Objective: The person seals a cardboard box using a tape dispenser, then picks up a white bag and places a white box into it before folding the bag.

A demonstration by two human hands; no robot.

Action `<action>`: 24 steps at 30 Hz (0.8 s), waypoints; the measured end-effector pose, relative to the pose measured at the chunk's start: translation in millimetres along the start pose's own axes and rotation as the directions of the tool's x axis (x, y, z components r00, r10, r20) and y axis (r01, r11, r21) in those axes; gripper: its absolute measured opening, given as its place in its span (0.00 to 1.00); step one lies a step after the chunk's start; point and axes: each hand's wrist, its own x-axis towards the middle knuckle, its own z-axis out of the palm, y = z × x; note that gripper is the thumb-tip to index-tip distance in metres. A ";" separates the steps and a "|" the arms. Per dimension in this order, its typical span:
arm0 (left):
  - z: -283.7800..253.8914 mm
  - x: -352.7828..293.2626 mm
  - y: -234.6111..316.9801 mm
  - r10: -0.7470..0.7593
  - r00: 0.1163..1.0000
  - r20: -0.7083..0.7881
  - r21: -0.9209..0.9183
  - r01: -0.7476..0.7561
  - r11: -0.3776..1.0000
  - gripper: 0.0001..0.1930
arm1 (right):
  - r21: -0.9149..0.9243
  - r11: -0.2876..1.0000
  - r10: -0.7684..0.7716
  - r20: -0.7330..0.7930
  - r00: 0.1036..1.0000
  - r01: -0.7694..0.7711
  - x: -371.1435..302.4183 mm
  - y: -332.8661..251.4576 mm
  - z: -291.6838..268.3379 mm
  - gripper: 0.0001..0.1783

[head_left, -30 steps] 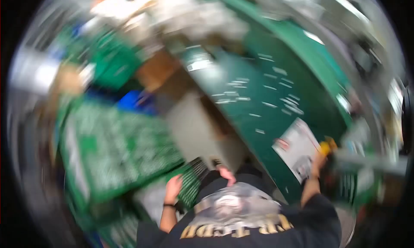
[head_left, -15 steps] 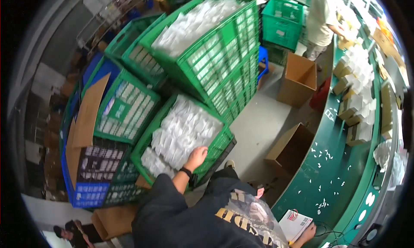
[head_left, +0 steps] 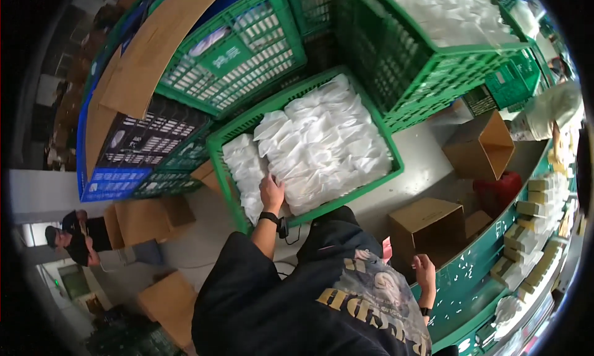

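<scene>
A green plastic crate (head_left: 398, 147) stands before me, packed with rows of crumpled white packets (head_left: 325, 149). My left hand (head_left: 271, 192) reaches into its near side, touching the packets at the gap between a narrow left stack (head_left: 244, 173) and the larger rows. Its fingers point down and the tips are hidden, so a grip cannot be made out. My right hand (head_left: 425, 271) hangs by the edge of the green worktable (head_left: 461, 288), fingers loosely bent and apart, with nothing seen in it.
Taller green crates (head_left: 427, 77) stand behind, with more stacked crates (head_left: 232, 53) and cardboard flaps (head_left: 164, 47) at left. Open cardboard boxes (head_left: 427, 223) sit under the table. Small boxes (head_left: 526, 232) line the table. Another person (head_left: 83, 235) is at far left.
My view has turned left toward the crate. My left hand has moved to the packets' gap. My right hand has let go of a white box, which is out of view now.
</scene>
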 end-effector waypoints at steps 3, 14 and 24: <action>-1.5 -5.8 -2.5 -0.157 0.947 0.281 -0.154 0.206 0.966 0.26 | -0.073 0.997 -0.022 0.038 0.999 0.025 18.9 -30.9 10.8 0.12; -15.1 2.5 16.0 0.381 0.920 0.089 -0.197 -0.359 0.912 0.14 | -0.230 0.961 -0.111 0.178 0.978 0.151 49.6 -114.3 39.7 0.14; -89.5 2.8 51.6 0.032 0.994 0.108 -0.609 0.041 0.792 0.06 | -0.190 0.936 -0.245 0.249 0.937 0.296 73.7 -181.5 57.6 0.14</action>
